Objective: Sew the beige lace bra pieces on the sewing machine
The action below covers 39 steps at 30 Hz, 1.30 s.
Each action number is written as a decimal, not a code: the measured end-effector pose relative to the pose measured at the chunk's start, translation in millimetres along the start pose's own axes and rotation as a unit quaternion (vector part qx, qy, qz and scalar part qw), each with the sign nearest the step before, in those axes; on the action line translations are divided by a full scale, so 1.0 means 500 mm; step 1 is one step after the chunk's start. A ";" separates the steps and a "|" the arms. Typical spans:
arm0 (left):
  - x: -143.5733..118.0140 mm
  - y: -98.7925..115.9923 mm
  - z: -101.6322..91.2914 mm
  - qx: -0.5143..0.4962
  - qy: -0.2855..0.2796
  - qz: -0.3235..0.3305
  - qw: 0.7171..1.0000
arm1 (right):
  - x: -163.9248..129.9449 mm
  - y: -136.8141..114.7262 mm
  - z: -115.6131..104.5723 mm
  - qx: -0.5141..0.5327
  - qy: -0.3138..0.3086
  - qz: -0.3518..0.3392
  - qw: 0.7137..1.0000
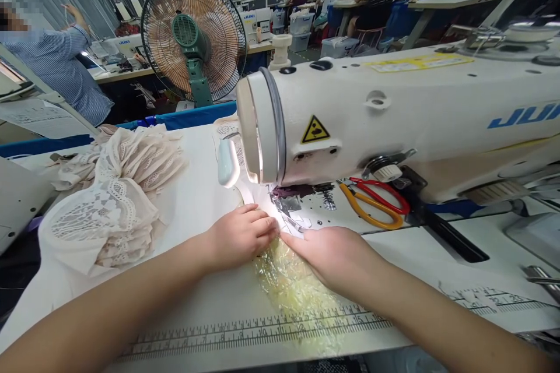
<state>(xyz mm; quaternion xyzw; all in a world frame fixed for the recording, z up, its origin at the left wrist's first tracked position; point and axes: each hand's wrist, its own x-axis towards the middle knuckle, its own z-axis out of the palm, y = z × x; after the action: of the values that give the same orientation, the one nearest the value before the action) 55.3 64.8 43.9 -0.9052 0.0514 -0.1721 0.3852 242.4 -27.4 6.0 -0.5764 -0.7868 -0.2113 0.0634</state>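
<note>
My left hand (245, 234) rests on the machine bed just in front of the lit sewing area, its fingers bent and pressed together on a pale beige garment piece (246, 192). Part of that piece, with lace, shows behind the machine head; my fingers hide the rest. Beside it, my right hand (339, 253) is closed, its fingertips meeting those of the left. A thin metal part (292, 222) lies at the right fingertips; whether they hold it I cannot tell. The white sewing machine (394, 111) reaches over from the right, hiding the needle.
Lace bra pieces (109, 210) are heaped at left. Orange-and-red-handled scissors (376, 210) lie under the machine arm. A ruler tape (219, 335) runs along the table's front edge, near shiny yellowish film (301, 291). Behind are a fan (192, 35) and several people.
</note>
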 end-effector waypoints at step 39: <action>-0.022 -0.088 0.015 -0.002 -0.020 -0.151 0.988 | -0.009 0.009 0.051 -0.016 0.091 -0.047 0.995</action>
<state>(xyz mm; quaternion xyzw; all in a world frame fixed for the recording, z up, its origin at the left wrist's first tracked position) 46.1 103.3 67.5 -0.9065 -0.0935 -0.2103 0.3541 251.9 -20.1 -17.4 -0.5177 -0.8007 -0.2786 0.1155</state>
